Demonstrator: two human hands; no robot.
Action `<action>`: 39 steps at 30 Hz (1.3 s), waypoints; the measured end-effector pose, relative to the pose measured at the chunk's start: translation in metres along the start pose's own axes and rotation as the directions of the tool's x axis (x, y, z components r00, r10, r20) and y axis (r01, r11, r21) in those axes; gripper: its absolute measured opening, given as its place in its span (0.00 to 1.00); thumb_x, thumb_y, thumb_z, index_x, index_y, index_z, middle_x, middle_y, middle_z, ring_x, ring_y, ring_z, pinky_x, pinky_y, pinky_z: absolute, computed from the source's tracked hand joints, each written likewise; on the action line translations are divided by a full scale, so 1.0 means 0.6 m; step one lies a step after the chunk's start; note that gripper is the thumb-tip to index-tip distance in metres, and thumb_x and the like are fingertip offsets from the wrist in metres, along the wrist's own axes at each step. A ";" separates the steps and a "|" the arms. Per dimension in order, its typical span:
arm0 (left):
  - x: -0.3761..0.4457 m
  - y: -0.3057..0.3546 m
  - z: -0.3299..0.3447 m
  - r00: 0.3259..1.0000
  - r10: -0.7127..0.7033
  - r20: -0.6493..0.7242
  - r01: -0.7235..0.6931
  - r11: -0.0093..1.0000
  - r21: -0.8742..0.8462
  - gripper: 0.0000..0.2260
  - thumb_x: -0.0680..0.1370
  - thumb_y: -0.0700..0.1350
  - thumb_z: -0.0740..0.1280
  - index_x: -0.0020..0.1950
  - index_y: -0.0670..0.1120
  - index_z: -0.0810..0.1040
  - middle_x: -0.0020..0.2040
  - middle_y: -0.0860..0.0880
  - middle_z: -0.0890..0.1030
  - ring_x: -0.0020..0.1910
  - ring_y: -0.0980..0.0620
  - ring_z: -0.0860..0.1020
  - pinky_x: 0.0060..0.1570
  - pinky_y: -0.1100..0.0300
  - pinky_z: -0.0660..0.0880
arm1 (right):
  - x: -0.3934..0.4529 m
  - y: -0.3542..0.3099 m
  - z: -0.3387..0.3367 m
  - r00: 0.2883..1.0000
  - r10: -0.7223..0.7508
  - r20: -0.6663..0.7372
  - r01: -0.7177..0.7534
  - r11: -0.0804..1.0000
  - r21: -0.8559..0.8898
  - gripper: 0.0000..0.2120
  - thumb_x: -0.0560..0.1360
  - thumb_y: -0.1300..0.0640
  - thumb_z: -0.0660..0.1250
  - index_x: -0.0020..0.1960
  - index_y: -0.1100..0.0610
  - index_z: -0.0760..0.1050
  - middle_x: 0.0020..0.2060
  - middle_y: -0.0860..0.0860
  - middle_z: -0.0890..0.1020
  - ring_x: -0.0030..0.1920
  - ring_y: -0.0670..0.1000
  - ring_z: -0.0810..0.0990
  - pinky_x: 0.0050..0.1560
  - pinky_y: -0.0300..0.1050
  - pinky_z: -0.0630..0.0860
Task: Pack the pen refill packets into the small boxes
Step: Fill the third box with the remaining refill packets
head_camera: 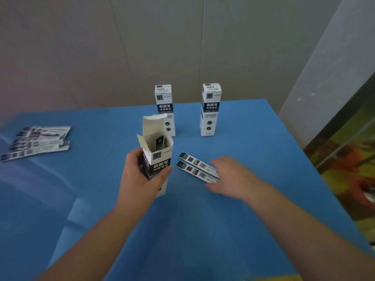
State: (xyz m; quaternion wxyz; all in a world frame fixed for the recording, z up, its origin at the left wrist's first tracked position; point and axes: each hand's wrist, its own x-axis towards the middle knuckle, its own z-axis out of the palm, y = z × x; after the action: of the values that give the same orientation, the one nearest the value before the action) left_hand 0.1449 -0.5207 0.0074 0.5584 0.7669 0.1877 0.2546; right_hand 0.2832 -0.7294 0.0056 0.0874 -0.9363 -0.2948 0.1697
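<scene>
My left hand (140, 175) grips an open small box (157, 157) standing upright on the blue table (253, 159). Its top flap is raised and a packet end shows inside. Two pen refill packets (196, 167) lie side by side just right of the box. My right hand (231, 177) reaches over their near end with fingers spread and relaxed, touching or nearly touching them. Two closed boxes stand further back, one (164, 106) behind the open box and one (210, 110) to the right.
A fanned pile of several more refill packets (38, 141) lies at the table's far left. A wall runs behind the table. The table's right edge drops to a patterned floor (349, 159).
</scene>
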 end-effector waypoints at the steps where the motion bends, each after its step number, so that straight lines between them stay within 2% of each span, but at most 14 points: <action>1: -0.004 -0.005 -0.009 1.000 -0.002 -0.006 0.002 1.000 0.002 0.27 0.70 0.44 0.80 0.49 0.72 0.70 0.50 0.64 0.82 0.48 0.65 0.82 0.42 0.72 0.77 | -0.001 -0.009 0.010 1.000 -0.006 0.000 0.006 1.000 -0.027 0.20 0.70 0.41 0.71 0.55 0.51 0.73 0.49 0.48 0.72 0.56 0.54 0.74 0.50 0.49 0.75; 3: -0.011 -0.012 -0.020 1.000 -0.004 -0.005 0.004 1.000 0.011 0.27 0.70 0.44 0.80 0.48 0.73 0.69 0.49 0.67 0.81 0.47 0.67 0.81 0.41 0.76 0.74 | 0.000 -0.023 0.021 1.000 0.001 -0.023 -0.002 0.998 -0.062 0.17 0.72 0.43 0.70 0.53 0.53 0.72 0.47 0.48 0.70 0.55 0.54 0.73 0.48 0.48 0.72; 7: -0.021 -0.018 -0.024 1.000 0.002 0.024 -0.002 1.000 0.000 0.29 0.70 0.42 0.80 0.48 0.75 0.69 0.49 0.68 0.81 0.48 0.68 0.80 0.42 0.76 0.74 | 0.009 -0.043 0.017 0.996 0.058 -0.073 -0.065 0.993 -0.099 0.04 0.77 0.54 0.65 0.47 0.55 0.73 0.48 0.53 0.78 0.52 0.57 0.78 0.46 0.49 0.77; 10: -0.023 -0.017 -0.024 0.998 0.015 0.055 -0.014 1.000 -0.018 0.30 0.71 0.41 0.80 0.48 0.75 0.70 0.50 0.68 0.81 0.50 0.68 0.80 0.43 0.75 0.74 | 0.014 -0.057 0.012 0.994 0.110 -0.027 -0.113 0.973 -0.199 0.06 0.76 0.61 0.63 0.48 0.56 0.79 0.47 0.54 0.80 0.47 0.57 0.79 0.42 0.46 0.76; 13: -0.025 -0.016 -0.022 0.997 0.024 0.075 -0.022 0.999 -0.037 0.29 0.71 0.40 0.79 0.48 0.74 0.70 0.50 0.67 0.81 0.49 0.67 0.80 0.41 0.75 0.74 | 0.016 -0.071 0.012 0.988 0.152 -0.005 -0.147 0.949 -0.277 0.08 0.72 0.66 0.64 0.38 0.55 0.70 0.37 0.50 0.75 0.40 0.55 0.76 0.34 0.43 0.69; 15: -0.027 -0.016 -0.022 0.996 0.033 0.081 -0.030 0.999 -0.039 0.30 0.71 0.39 0.79 0.48 0.74 0.70 0.49 0.67 0.81 0.49 0.67 0.80 0.41 0.75 0.74 | 0.016 -0.078 0.013 0.987 0.158 -0.001 -0.152 0.947 -0.285 0.07 0.72 0.65 0.65 0.41 0.54 0.70 0.36 0.49 0.73 0.39 0.54 0.76 0.30 0.42 0.65; 18: -0.028 -0.015 -0.024 0.996 0.037 0.083 -0.034 0.999 -0.038 0.30 0.71 0.40 0.80 0.49 0.74 0.70 0.50 0.66 0.80 0.48 0.67 0.80 0.42 0.75 0.74 | 0.006 -0.077 0.003 0.988 0.156 -0.020 -0.157 0.975 -0.160 0.03 0.73 0.60 0.64 0.41 0.54 0.72 0.38 0.50 0.76 0.35 0.52 0.76 0.28 0.41 0.65; 23: -0.025 -0.019 -0.027 0.997 0.022 0.075 -0.019 0.999 -0.042 0.27 0.72 0.41 0.79 0.52 0.70 0.70 0.50 0.67 0.80 0.49 0.67 0.80 0.41 0.75 0.74 | -0.035 -0.073 -0.058 0.960 0.178 -0.215 -0.118 0.957 0.266 0.09 0.75 0.54 0.67 0.37 0.56 0.75 0.29 0.50 0.80 0.30 0.50 0.80 0.27 0.42 0.69; 25: -0.022 -0.019 -0.028 0.998 0.021 0.060 -0.019 0.999 -0.031 0.28 0.71 0.43 0.80 0.51 0.73 0.69 0.51 0.69 0.79 0.50 0.68 0.79 0.42 0.75 0.74 | -0.063 -0.077 -0.089 0.950 0.196 -0.242 -0.045 0.856 0.516 0.08 0.75 0.52 0.71 0.39 0.54 0.80 0.31 0.49 0.85 0.31 0.47 0.84 0.32 0.41 0.75; 28: -0.019 -0.018 -0.026 0.998 0.020 0.058 -0.020 1.000 0.009 0.28 0.70 0.47 0.80 0.50 0.76 0.67 0.51 0.69 0.78 0.51 0.66 0.79 0.43 0.71 0.76 | -0.102 -0.096 -0.128 0.946 0.140 -0.291 0.167 0.559 0.812 0.05 0.74 0.52 0.74 0.42 0.54 0.84 0.37 0.51 0.88 0.36 0.49 0.86 0.38 0.44 0.80; 30: -0.019 -0.018 -0.024 0.998 0.023 0.066 -0.023 1.000 0.000 0.26 0.70 0.49 0.79 0.50 0.75 0.68 0.51 0.68 0.79 0.50 0.66 0.79 0.42 0.71 0.76 | -0.119 -0.119 -0.148 0.929 0.081 -0.360 0.308 0.370 0.877 0.05 0.73 0.52 0.74 0.42 0.52 0.85 0.41 0.54 0.88 0.40 0.52 0.86 0.38 0.41 0.80; 32: -0.019 -0.018 -0.022 0.997 0.028 0.077 -0.028 1.000 -0.004 0.25 0.70 0.50 0.79 0.51 0.75 0.68 0.51 0.68 0.79 0.49 0.66 0.80 0.42 0.74 0.74 | -0.126 -0.144 -0.158 0.907 0.046 -0.418 0.388 0.290 0.875 0.04 0.74 0.53 0.73 0.42 0.51 0.86 0.42 0.54 0.88 0.42 0.55 0.86 0.39 0.40 0.80; 37: -0.021 -0.015 -0.020 0.993 0.057 0.099 -0.059 0.998 0.014 0.23 0.67 0.58 0.76 0.54 0.72 0.68 0.53 0.67 0.78 0.52 0.65 0.79 0.47 0.73 0.73 | -0.110 -0.186 -0.160 0.869 0.054 -0.491 0.410 0.477 0.777 0.05 0.77 0.54 0.72 0.42 0.52 0.84 0.39 0.49 0.88 0.38 0.52 0.87 0.41 0.47 0.83; 39: -0.023 -0.016 -0.019 0.989 0.088 0.115 -0.090 0.996 0.010 0.22 0.67 0.60 0.75 0.56 0.70 0.68 0.53 0.65 0.78 0.52 0.62 0.80 0.47 0.71 0.75 | -0.102 -0.195 -0.161 0.881 0.027 -0.472 0.359 0.613 0.704 0.05 0.77 0.53 0.72 0.42 0.51 0.84 0.37 0.43 0.87 0.35 0.45 0.86 0.37 0.41 0.82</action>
State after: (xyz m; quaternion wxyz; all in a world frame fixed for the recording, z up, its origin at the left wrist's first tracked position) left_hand 0.1269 -0.5166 -0.0013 0.5505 0.7921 0.1230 0.2334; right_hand 0.2110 -0.6762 0.1425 0.5604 -0.7866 -0.2533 0.0557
